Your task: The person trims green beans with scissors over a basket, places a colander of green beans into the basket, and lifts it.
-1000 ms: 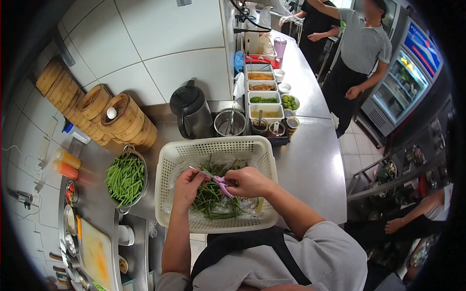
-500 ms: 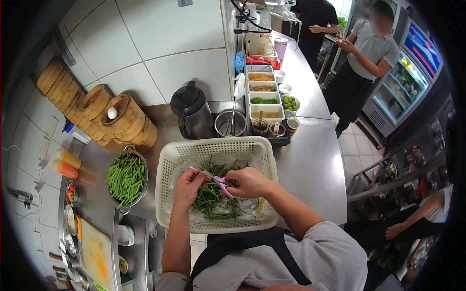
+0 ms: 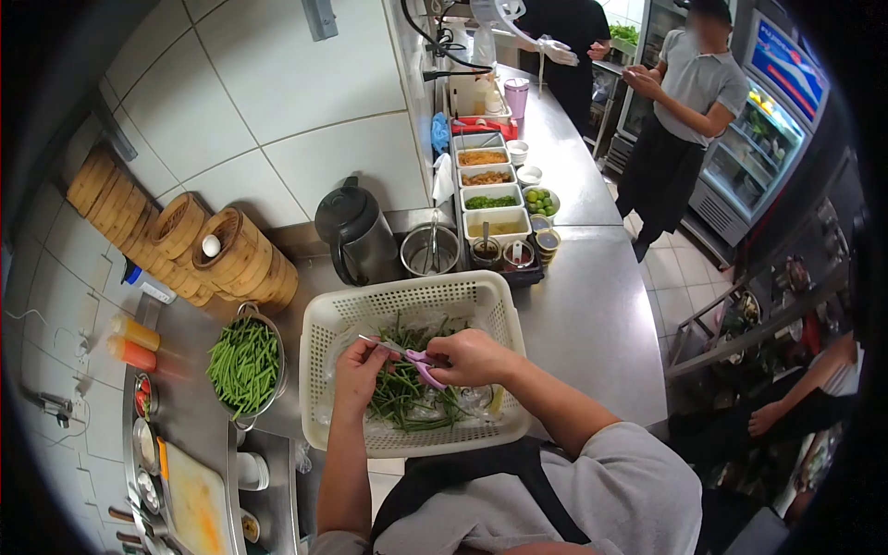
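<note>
My right hand (image 3: 470,358) grips pink-handled scissors (image 3: 423,368) over a cream perforated basket (image 3: 319,370). The scissor blades point left, toward my left hand (image 3: 359,370), whose thumb and fingers are pinched together right at them. What those fingers hold is too small and covered to make out. Below both hands, long green beans (image 3: 407,402) lie loose in the basket on clear plastic film. To the left, a metal colander (image 3: 280,381) is heaped with cut green beans (image 3: 243,363).
Bamboo steamers (image 3: 245,264), one with a white egg on top, stand behind the colander. A dark jug (image 3: 354,231), a metal pot (image 3: 430,250) and white condiment tubs (image 3: 497,222) line the back. A cutting board (image 3: 196,499) lies lower left. Other people stand at right.
The whole view has shifted a little with my head. Both hands stay over the basket with the scissors between them. A gloved hand now shows on the person at the back.
</note>
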### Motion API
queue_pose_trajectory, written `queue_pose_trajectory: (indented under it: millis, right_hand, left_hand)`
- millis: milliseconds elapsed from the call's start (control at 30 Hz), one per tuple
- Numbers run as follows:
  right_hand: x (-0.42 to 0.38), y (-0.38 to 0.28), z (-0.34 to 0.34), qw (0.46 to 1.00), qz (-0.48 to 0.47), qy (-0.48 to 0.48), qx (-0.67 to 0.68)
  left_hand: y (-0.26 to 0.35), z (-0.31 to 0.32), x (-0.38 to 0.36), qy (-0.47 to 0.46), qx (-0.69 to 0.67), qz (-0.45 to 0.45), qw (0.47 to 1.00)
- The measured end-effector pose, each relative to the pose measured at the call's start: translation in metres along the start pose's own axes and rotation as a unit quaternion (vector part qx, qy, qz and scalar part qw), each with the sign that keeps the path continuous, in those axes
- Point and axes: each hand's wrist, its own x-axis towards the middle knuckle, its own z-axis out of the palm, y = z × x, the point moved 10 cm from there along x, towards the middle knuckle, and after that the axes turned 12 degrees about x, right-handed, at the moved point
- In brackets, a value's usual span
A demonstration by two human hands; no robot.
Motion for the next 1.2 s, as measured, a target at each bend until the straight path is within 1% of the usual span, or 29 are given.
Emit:
queue_pose_trajectory:
  millis: [67, 300, 500, 567, 667, 800, 900, 1000, 1200]
  right_hand:
    - [0.000, -0.001, -0.001, 1.000, 0.006, -0.004, -0.002]
    - [-0.001, 0.000, 0.000, 1.000, 0.017, -0.012, -0.007]
    - [-0.002, -0.001, -0.002, 1.000, -0.006, 0.010, -0.024]
    - [-0.002, 0.001, -0.002, 1.000, -0.001, 0.011, -0.022]
    - [-0.003, 0.003, -0.001, 1.000, 0.004, 0.010, -0.010]
    - [-0.002, 0.004, -0.001, 1.000, 0.004, 0.011, -0.009]
    - [-0.002, 0.002, -0.002, 1.000, 0.009, 0.013, -0.010]
    - [-0.001, 0.003, -0.001, 1.000, 0.015, 0.005, -0.017]
    - [-0.001, 0.002, -0.001, 1.000, 0.020, 0.003, -0.022]
  left_hand:
    - [-0.001, -0.001, 0.000, 0.000, 0.031, -0.008, 0.999]
    - [-0.001, 0.000, 0.000, -0.007, 0.013, 0.004, 1.000]
    - [0.005, 0.002, -0.003, -0.006, 0.037, 0.003, 0.999]
    - [0.003, 0.001, -0.003, 0.001, 0.045, -0.013, 0.999]
    - [0.007, 0.001, -0.003, -0.004, 0.068, -0.013, 0.998]
    - [0.008, 0.002, -0.004, -0.012, 0.066, -0.003, 0.998]
    - [0.009, 0.002, -0.004, -0.009, 0.078, -0.007, 0.997]
    - [0.006, 0.002, -0.005, -0.006, 0.048, -0.019, 0.999]
    - [0.009, 0.002, -0.006, -0.002, 0.060, -0.025, 0.998]
